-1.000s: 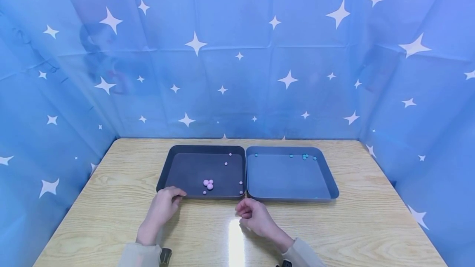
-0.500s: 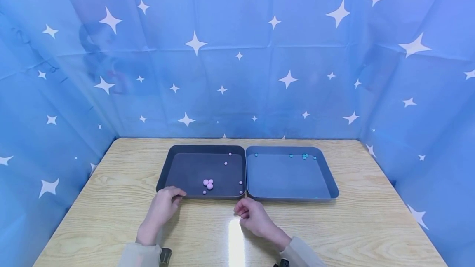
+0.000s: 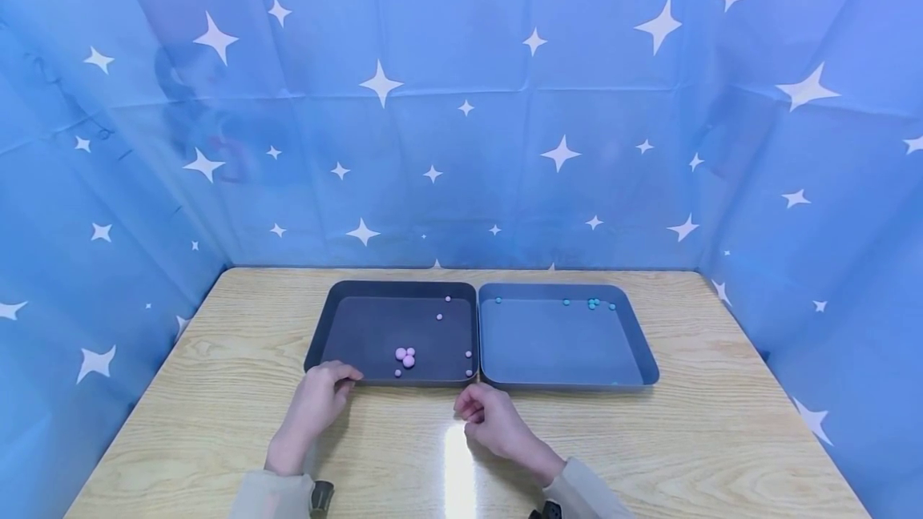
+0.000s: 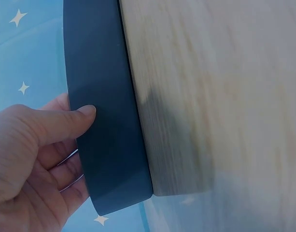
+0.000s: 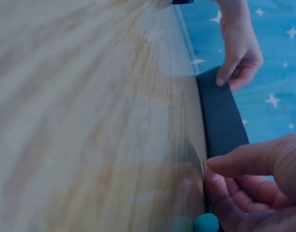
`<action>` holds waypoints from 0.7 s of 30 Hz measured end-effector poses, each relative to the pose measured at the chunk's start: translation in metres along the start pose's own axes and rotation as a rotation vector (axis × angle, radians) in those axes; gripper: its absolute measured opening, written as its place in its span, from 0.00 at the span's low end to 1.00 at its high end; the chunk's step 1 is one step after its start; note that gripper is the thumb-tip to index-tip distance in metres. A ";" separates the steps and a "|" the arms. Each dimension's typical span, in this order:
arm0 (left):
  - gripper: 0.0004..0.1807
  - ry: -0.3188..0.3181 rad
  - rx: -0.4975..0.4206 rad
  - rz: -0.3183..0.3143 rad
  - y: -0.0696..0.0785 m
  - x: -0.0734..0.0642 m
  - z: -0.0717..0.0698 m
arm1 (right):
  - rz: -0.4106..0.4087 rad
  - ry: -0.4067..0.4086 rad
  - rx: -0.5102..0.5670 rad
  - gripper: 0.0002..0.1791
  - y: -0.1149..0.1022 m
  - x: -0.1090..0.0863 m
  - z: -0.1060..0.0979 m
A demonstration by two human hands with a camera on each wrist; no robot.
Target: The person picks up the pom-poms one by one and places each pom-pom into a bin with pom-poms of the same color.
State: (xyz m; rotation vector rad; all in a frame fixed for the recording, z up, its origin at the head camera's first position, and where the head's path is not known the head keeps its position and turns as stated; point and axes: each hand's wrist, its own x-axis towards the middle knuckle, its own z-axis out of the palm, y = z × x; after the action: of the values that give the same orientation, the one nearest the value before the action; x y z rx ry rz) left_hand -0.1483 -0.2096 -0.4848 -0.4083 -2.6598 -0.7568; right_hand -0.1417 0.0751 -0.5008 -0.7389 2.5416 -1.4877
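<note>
In the head view my left hand [image 3: 323, 396] holds the near left corner of a dark tray [image 3: 360, 327]. The left wrist view shows its thumb pressed on the tray's outer wall [image 4: 106, 121], with the other fingers behind the rim. Inside lie several pink balls [image 3: 408, 361], small and larger. My right hand [image 3: 493, 423] is just in front of where the two trays meet, loosely curled. Its thumb and index fingertips come close together, and I see nothing between them. Below that hand, the right wrist view shows a teal ball [image 5: 205, 223]; the hand touching it cannot be confirmed.
A blue-grey tray [image 3: 555, 343] stands against the dark tray's right side. Several small teal balls [image 3: 592, 305] lie along its far side. Both trays are on a wooden table [image 3: 707, 415]. A blue curtain [image 3: 461, 142] with white stars hangs behind and at the sides.
My right hand has shifted very slightly left. The left hand, trays and balls stay where they were.
</note>
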 end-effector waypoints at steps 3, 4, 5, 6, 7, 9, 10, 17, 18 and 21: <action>0.13 0.003 -0.001 0.004 0.000 0.000 0.000 | 0.006 -0.005 0.016 0.17 -0.003 0.001 -0.001; 0.13 0.005 0.000 0.005 -0.001 0.001 0.000 | 0.005 -0.006 0.019 0.17 -0.004 0.001 -0.001; 0.13 0.008 0.001 0.005 -0.001 0.001 0.001 | 0.000 -0.005 0.021 0.16 -0.005 0.002 -0.001; 0.13 0.010 0.003 0.006 -0.001 0.001 0.001 | -0.004 -0.003 0.021 0.16 -0.006 0.002 -0.002; 0.13 0.012 0.004 0.005 -0.001 0.001 0.001 | -0.010 0.000 0.021 0.16 -0.007 0.003 -0.002; 0.13 0.016 0.008 0.005 -0.002 0.001 0.001 | -0.021 0.008 0.014 0.15 -0.009 0.004 -0.003; 0.13 0.017 0.008 0.007 -0.002 0.000 0.001 | -0.023 0.010 0.016 0.15 -0.010 0.005 -0.004; 0.13 0.018 0.010 0.009 -0.003 0.000 0.002 | 0.007 0.007 0.045 0.14 -0.016 0.013 -0.009; 0.13 0.017 0.010 0.009 -0.002 0.000 0.001 | 0.009 0.010 0.049 0.13 -0.017 0.014 -0.010; 0.13 0.009 0.008 0.008 -0.002 0.000 0.001 | 0.013 0.020 0.064 0.13 -0.020 0.019 -0.012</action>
State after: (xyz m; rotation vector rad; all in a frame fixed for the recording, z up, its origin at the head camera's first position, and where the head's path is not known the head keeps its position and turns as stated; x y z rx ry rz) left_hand -0.1490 -0.2104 -0.4867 -0.4115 -2.6502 -0.7442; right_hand -0.1556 0.0680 -0.4748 -0.7003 2.4949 -1.5723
